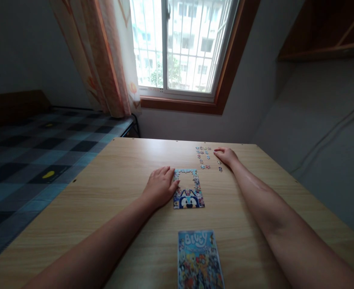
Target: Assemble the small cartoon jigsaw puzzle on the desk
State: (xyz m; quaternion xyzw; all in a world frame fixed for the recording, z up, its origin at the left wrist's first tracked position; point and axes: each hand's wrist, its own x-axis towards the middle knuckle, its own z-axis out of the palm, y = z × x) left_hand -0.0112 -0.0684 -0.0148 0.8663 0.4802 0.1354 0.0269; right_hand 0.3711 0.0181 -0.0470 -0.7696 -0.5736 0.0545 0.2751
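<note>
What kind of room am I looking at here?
Probably a bedroom in a home or dormitory: a bed with checked bedding stands left of the wooden table, and a patterned curtain hangs beside a barred window.

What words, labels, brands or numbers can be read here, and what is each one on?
"BLUEY": on the box.
A second line under it on the box: too blurred to read.
Small marks along the window frame's lower edge: too small to read.
Partly assembled puzzle: no lettering can be made out.
</note>
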